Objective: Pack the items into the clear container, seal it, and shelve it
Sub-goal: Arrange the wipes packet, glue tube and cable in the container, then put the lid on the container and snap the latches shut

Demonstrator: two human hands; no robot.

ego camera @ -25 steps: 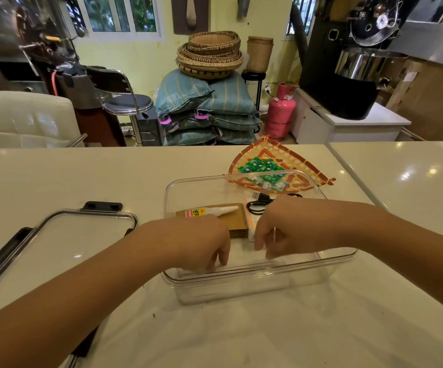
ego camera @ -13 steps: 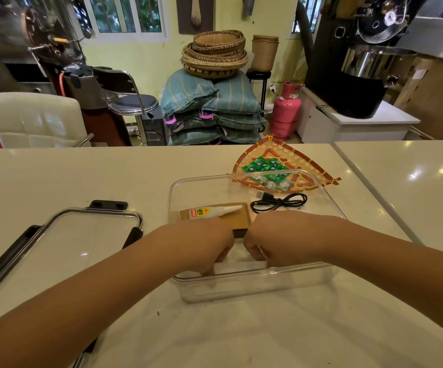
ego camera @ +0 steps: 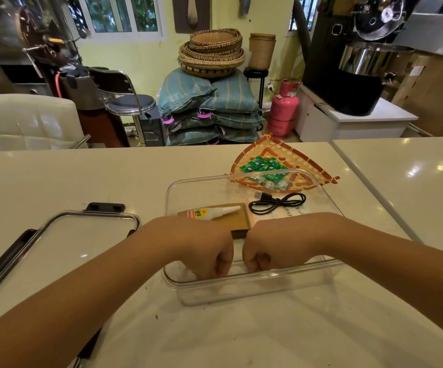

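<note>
The clear container (ego camera: 321, 277) stands open on the white counter (ego camera: 56, 181), directly in front of the person. Both hands reach over its near rim into the interior. The left hand (ego camera: 204, 251) and the right hand (ego camera: 271, 245) sit side by side, knuckles almost touching, with fingers curled downward toward the container floor. What the fingers grip, if anything, cannot be told; the fingertips are partly hidden by the hands themselves.

Inside the container, a brown flat pad (ego camera: 237, 221) lies just beyond the hands. A glue tube (ego camera: 212, 212) with a white nozzle rests on top of the pad, lying on its side with the nozzle pointing right. A coiled black cable (ego camera: 278, 203) lies to the right of the pad, on a white paper sheet.

The lid (ego camera: 82, 235), clear with black latches, lies flat on the counter to the left of the container, well apart from the hands.

A woven tray (ego camera: 305, 163) sits on the counter just behind the container's far wall. It carries green wrapped candies (ego camera: 260, 164), some seen through the clear wall.
</note>
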